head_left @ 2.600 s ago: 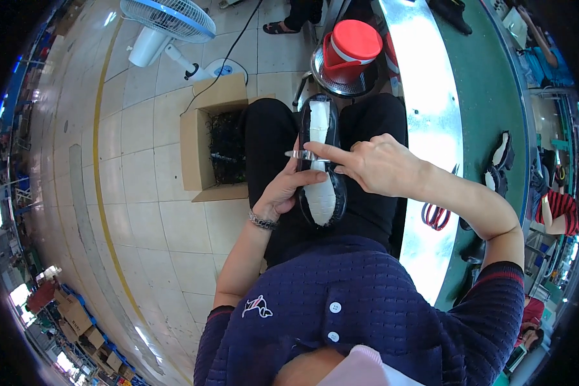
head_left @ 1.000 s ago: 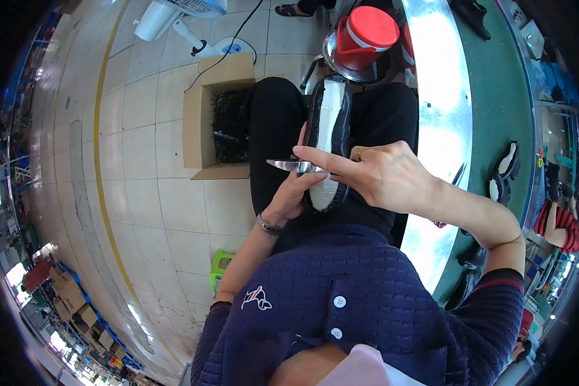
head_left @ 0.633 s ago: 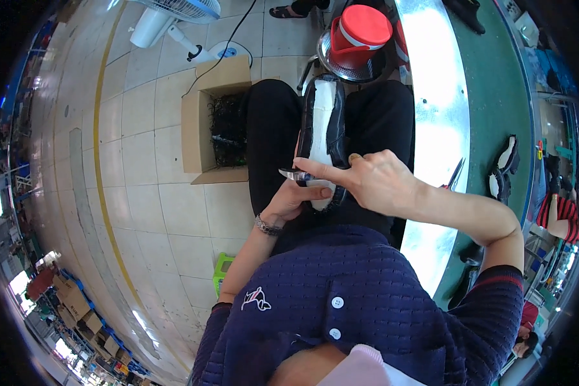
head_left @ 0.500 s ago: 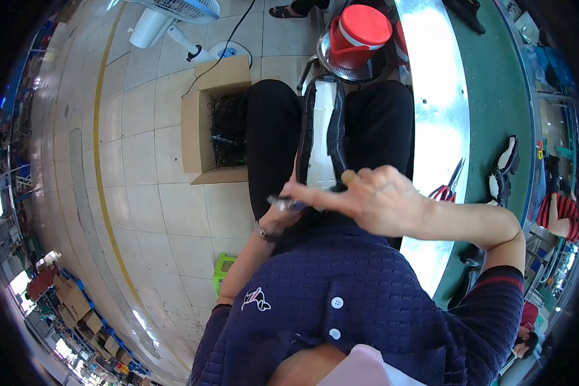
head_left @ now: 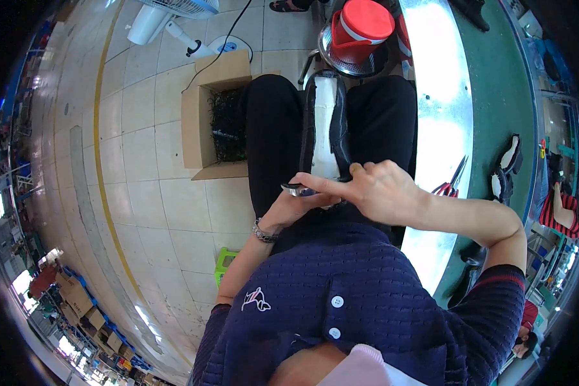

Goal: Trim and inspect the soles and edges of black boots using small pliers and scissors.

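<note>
A black shoe upper (head_left: 341, 128) with a white strip down its middle lies bottom up between my thighs, pointing away from me. My left hand (head_left: 293, 207) is wrapped round its near end, partly hidden under my other hand. My right hand (head_left: 386, 192) is closed above that same end, its index finger stretched to the left along a small shiny metal tool (head_left: 294, 189). The tool's curved end shows past the fingertip, over my left hand. Most of the tool is covered, so its kind is unclear.
Left of my legs stands an open cardboard box (head_left: 196, 132) with black scraps. At my right runs a metal bench (head_left: 441, 96) with red-handled scissors (head_left: 450, 183). Beyond it, a green surface (head_left: 495, 83) carries more shoe uppers (head_left: 505, 168). Ahead, a red bucket (head_left: 365, 29) sits on a stool.
The metal tool, blurred and lower left before, has moved slightly up and right and shows sharply. My right hand has shifted a little upward; my left hand stays at the shoe upper's near end.
</note>
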Motion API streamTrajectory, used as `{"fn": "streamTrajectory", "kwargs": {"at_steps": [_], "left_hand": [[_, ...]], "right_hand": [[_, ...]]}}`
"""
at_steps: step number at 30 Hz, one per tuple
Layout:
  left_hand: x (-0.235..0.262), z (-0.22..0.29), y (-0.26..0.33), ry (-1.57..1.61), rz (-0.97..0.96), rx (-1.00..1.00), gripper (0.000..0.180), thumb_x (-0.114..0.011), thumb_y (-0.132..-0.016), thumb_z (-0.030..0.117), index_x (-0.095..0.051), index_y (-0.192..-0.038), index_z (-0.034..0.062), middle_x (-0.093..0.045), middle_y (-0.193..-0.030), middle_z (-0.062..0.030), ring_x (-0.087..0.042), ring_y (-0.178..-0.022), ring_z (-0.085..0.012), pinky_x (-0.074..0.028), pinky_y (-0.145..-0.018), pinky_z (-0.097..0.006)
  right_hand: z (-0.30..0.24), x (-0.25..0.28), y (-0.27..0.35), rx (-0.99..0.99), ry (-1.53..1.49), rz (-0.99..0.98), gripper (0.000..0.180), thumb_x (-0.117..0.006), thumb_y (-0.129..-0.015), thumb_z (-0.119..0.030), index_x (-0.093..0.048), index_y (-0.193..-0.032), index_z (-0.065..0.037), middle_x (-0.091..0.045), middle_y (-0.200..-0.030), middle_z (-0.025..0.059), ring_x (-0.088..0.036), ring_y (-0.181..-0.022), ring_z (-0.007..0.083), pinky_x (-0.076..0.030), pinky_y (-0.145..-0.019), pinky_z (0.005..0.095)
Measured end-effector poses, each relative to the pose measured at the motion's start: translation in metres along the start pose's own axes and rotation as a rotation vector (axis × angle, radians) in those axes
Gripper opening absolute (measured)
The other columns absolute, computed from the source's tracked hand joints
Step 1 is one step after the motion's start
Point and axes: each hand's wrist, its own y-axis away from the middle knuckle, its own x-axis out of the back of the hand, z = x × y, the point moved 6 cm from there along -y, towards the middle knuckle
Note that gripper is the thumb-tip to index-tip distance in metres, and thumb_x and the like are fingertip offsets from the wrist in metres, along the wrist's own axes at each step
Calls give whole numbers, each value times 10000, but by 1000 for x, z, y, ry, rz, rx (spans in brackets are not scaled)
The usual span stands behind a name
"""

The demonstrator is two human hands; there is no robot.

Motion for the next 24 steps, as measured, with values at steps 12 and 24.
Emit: {"fn": "streamTrajectory", "kwargs": {"at_steps": [12, 24], "left_hand": [[32, -42, -14, -64, 92, -533, 504, -765, -818, 164, -529, -1236, 12, -673, -1069, -101, -670, -884, -160, -544, -856, -296], [15, 11, -12, 338, -43, -150, 463, -784, -788, 95, -562, -1194, 70, -633, -1081, -8, -594, -1018, -119, -475, -923, -306]], "right_hand": [[-15, 12, 7, 95, -22, 117, 765, -535, -878, -129, -195, -1515, -382, -573, -696, 115, -613, -536, 203, -495, -438, 302], [30, 29, -10, -46, -141, 213, 734, -594, -886, -178, -242, -1512, -328, -527, -538, 57, -563, -430, 203, -447, -400, 320]]}}
